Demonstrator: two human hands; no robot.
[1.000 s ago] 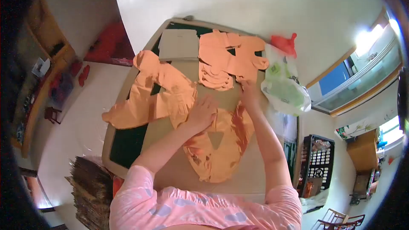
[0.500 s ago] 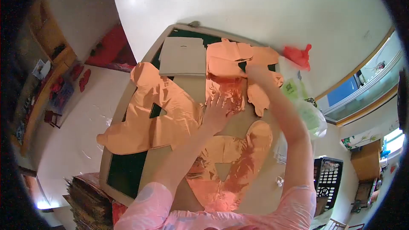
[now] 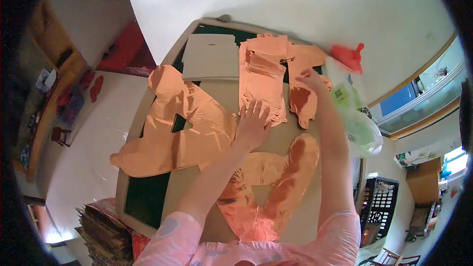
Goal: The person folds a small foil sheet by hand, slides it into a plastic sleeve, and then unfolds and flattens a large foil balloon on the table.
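Note:
My left hand (image 3: pixel 253 127) lies flat with fingers spread on the lower end of a flat rose-gold foil balloon (image 3: pixel 263 81), which has small tabs along its bottom edge. My right hand (image 3: pixel 315 80) hovers over another foil balloon (image 3: pixel 304 99) to the right, its fingers loosely bent and apart. Nothing shows between them. A large foil balloon (image 3: pixel 167 140) with a small triangular hole lies left of my left hand. Nearer my body rests another shiny foil balloon (image 3: pixel 268 187), partly covered by my left forearm.
A stack of grey-beige boards (image 3: pixel 212 59) sits at the table's back left. Beyond the right edge are a red plastic bag (image 3: pixel 349 57) and a pale green-white bag (image 3: pixel 357 123). A black basket (image 3: pixel 380 207) stands lower right, and flattened cardboard (image 3: pixel 106 231) lower left.
My right hand has moved right, away from the middle balloon's upper part. That balloon's upper part now lies differently, with its creases shifted. My left hand stays at its lower end.

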